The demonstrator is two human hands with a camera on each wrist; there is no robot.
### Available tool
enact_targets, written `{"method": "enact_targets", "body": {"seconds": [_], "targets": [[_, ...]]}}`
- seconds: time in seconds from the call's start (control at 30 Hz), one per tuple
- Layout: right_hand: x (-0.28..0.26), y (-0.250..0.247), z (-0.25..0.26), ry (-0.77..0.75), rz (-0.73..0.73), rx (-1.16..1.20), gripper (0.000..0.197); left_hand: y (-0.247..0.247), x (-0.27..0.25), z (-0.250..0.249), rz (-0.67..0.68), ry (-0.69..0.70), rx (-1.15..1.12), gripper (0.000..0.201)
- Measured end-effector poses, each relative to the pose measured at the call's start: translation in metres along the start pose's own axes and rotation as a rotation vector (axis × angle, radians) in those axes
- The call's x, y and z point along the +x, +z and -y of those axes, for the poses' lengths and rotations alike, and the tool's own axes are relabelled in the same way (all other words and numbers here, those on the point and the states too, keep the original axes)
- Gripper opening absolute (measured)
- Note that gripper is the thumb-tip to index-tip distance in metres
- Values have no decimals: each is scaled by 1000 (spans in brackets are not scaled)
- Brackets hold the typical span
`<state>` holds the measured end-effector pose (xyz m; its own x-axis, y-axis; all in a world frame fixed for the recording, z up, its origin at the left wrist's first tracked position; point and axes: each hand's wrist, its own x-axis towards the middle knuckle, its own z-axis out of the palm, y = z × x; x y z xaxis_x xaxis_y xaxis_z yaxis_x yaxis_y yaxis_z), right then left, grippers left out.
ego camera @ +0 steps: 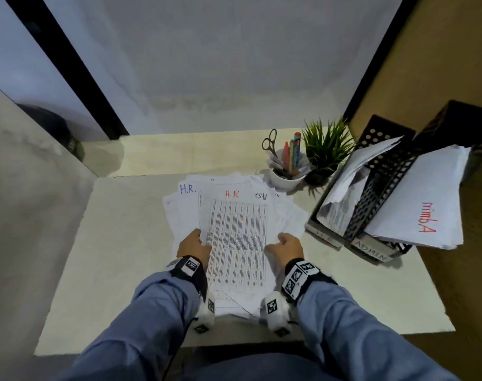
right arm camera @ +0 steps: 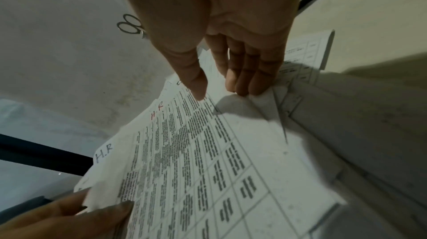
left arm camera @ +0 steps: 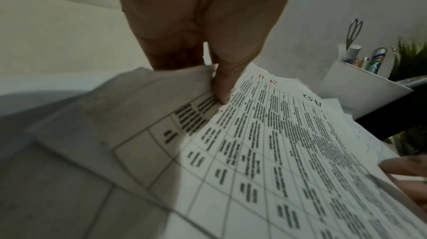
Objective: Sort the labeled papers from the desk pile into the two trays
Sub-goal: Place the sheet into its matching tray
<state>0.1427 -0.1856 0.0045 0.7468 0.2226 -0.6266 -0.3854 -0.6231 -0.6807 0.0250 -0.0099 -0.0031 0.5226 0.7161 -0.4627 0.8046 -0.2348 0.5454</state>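
A loose pile of printed papers [ego camera: 179, 213] lies mid-desk. Its top sheet [ego camera: 238, 243] carries a dense table and a red "H.R" label [ego camera: 231, 194]. My left hand [ego camera: 200, 239] pinches that sheet's left edge, thumb on top [left arm camera: 221, 96], and the edge is raised off the pile [left arm camera: 184, 85]. My right hand [ego camera: 279, 240] holds the right edge, with the thumb [right arm camera: 198, 93] on the print and the fingers [right arm camera: 245, 85] at a rumpled fold. Two black mesh trays stand at the right, one tagged H.R [ego camera: 325, 236], the other ADMIN [ego camera: 371, 250]. Both hold papers.
A white cup [ego camera: 285, 178] with scissors and pens and a small green plant [ego camera: 326, 149] stand behind the pile, close to the trays. A grey wall closes the left side. The pale desk [ego camera: 119, 257] ends at a front edge near my sleeves.
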Motion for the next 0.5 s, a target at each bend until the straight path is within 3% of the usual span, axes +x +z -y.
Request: {"method": "enact_targets", "body": {"seconds": [0.07,0.1,0.17,0.23,0.33,0.43,0.5], "targets": [[0,-1,1,24,9,24,63,0,-3,2,-6,89,-65,10],[0,-2,2,16,14,31,66,0,-3,5,3,101,-133,13],[0,-7,4,-5,8,60,66,0,-2,10,53,72,-270,37],[1,-10,5,-19,5,174,57,-2,-2,12,111,36,-357,51],[4,-8,2,-59,27,410,30,-4,-6,9,136,0,-437,45],[5,-8,3,-83,18,546,31,0,-6,5,70,-25,-443,41],[3,-8,5,-91,41,616,40,-3,1,4,-92,-82,-357,41]]}}
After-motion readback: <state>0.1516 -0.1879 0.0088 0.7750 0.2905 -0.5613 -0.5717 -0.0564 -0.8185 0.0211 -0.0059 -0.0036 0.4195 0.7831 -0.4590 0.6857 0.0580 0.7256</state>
